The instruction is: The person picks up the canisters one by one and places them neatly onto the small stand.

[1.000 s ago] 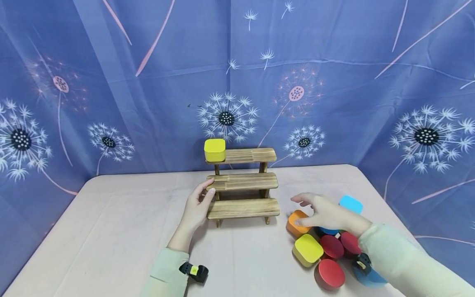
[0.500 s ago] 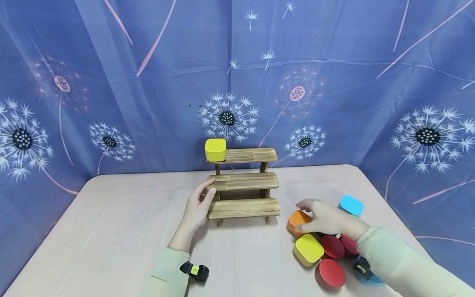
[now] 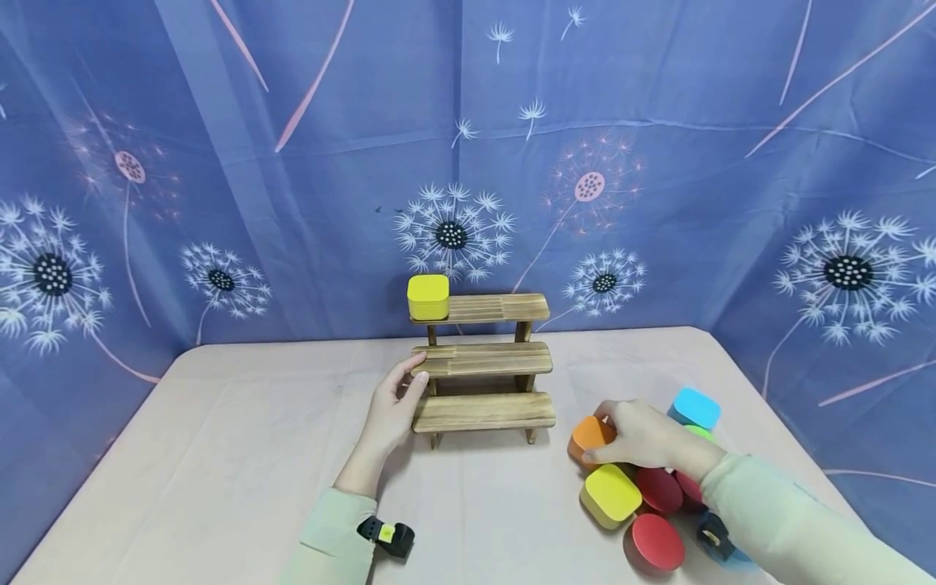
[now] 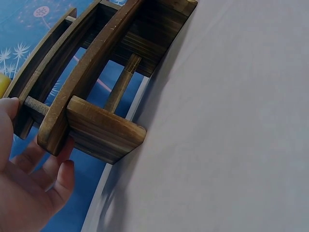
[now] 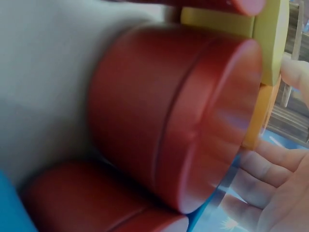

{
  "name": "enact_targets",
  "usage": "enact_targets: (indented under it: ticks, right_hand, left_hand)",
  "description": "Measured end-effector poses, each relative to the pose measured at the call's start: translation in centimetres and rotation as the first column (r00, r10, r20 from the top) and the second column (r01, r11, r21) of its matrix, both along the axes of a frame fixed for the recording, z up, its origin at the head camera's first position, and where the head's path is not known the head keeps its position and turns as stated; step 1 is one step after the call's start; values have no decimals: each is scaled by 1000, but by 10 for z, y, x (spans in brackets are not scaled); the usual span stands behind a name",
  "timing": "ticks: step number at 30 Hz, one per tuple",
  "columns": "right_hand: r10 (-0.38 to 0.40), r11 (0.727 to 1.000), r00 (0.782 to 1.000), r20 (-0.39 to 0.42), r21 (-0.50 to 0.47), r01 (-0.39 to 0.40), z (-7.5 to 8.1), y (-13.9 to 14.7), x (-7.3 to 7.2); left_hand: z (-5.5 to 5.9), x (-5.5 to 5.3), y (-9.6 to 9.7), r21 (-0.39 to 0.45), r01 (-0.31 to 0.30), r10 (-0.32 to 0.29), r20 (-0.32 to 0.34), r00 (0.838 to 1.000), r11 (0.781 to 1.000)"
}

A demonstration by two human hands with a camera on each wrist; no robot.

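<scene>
A three-tier wooden shelf (image 3: 486,412) stands upright at the table's middle. My left hand (image 3: 391,410) holds the left end of its middle tier, thumb on top and fingers beneath in the left wrist view. On the top tier's left end sits a yellow square tin (image 3: 428,296). To the right of the shelf, my right hand (image 3: 647,437) grips an orange square tin (image 3: 589,435) between thumb and fingers; the tin is among others on the table. Just in front lies a second yellow tin (image 3: 613,496). The right hand covers part of the pile.
Nearest me in the pile is a round red tin (image 3: 656,542). Darker red tins (image 3: 660,490), a light blue tin (image 3: 695,408) and a partly hidden green one (image 3: 700,432) lie around the right forearm. A blue dandelion-print curtain (image 3: 329,236) borders the table behind.
My right hand has come down onto the orange tin, and its thumb and fingers have closed around it. The left hand stays at the shelf.
</scene>
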State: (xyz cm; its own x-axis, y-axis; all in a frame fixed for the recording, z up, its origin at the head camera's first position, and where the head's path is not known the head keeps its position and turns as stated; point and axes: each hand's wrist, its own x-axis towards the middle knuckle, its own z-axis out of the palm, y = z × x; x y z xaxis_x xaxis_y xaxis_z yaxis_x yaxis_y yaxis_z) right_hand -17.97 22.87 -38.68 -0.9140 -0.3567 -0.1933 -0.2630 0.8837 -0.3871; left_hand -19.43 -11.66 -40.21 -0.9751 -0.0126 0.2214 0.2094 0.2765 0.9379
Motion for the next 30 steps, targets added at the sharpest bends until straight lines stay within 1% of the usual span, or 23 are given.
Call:
enact_targets:
  ticks: [8,17,23,27,30]
  right_hand:
    - [8,1000,1000,-25,12,-7,1,-1,1]
    - [-5,999,999,-33,-43,4,0,1,3]
    - [1,999,994,-107,-53,-6,2,2,5]
    - [5,999,985,-171,-46,-13,4,3,6]
    - [12,999,980,-200,-48,-22,6,3,6]
  left_hand:
    - [-1,0,1,-12,-9,9,-1,1000,1000]
    - [0,1,2,-19,-13,13,4,1000,1000]
    - [1,2,2,-7,-9,9,20,1000,1000]
    - [1,2,1,2,-7,7,26,1000,1000]
    - [1,1,1,-3,-7,7,22,1000,1000]
